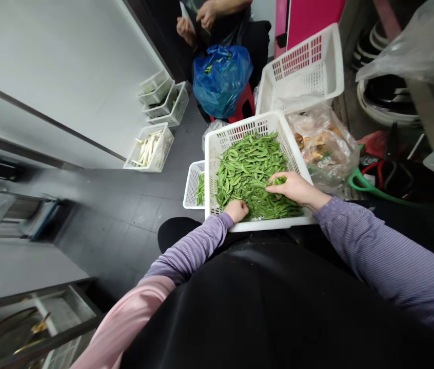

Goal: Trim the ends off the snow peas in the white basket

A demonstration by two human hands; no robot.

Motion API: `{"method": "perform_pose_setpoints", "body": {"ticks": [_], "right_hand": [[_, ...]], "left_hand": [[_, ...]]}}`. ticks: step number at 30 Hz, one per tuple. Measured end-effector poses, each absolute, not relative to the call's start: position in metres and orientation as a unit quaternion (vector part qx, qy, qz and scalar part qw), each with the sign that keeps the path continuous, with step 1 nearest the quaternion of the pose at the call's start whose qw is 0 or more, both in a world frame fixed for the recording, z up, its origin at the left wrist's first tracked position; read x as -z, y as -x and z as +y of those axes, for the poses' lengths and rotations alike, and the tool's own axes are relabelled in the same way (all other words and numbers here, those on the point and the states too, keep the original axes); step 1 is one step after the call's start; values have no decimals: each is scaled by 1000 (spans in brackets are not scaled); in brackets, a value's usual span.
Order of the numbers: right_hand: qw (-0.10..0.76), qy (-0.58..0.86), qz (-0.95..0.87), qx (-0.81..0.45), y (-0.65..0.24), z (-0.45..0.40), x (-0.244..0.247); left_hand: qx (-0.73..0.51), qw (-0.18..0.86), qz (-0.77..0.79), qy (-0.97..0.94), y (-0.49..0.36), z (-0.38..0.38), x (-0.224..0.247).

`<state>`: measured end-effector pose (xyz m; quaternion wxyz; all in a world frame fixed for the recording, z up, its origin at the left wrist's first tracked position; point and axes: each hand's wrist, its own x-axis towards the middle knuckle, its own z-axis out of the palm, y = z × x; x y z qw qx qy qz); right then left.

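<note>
Green pea pods (253,174) lie heaped in a white plastic basket (240,128), its near edge just beyond a person's black apron (259,307). The person's two hands are apart, both in the pile. The right hand (292,188) curls around a small bunch of pods near the basket's right side, while the left hand (237,210) rests at the near edge, its fingers sunk among the pods so that their grip cannot be told. Purple striped sleeves (386,256) cover both arms, with a pink sleeve (124,323) showing above the left one.

A smaller white basket (192,184) holding more pods sits partly under the left side of the full one. A clear plastic bag of brown food (322,146) lies just to the right, beside another white basket (305,66). Pale stalks fill a white basket (158,164) on the grey tile floor (120,220). Farther off, a co-worker's hands (206,14) work above a blue plastic bag (220,77), which rests near a red stool (244,105).
</note>
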<state>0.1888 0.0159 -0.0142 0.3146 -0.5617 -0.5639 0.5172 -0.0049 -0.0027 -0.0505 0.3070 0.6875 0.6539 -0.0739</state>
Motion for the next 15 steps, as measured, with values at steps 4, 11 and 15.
{"method": "perform_pose_setpoints", "body": {"ticks": [4, 11, 15], "right_hand": [[373, 546, -470, -586, -185, 17, 16], [330, 534, -468, -623, -181, 22, 25], [100, 606, -683, -396, -186, 21, 34]], "left_hand": [[57, 276, 642, -714, 16, 10, 40], [9, 461, 550, -697, 0, 8, 17], [143, 289, 556, -766, 10, 12, 13]]}}
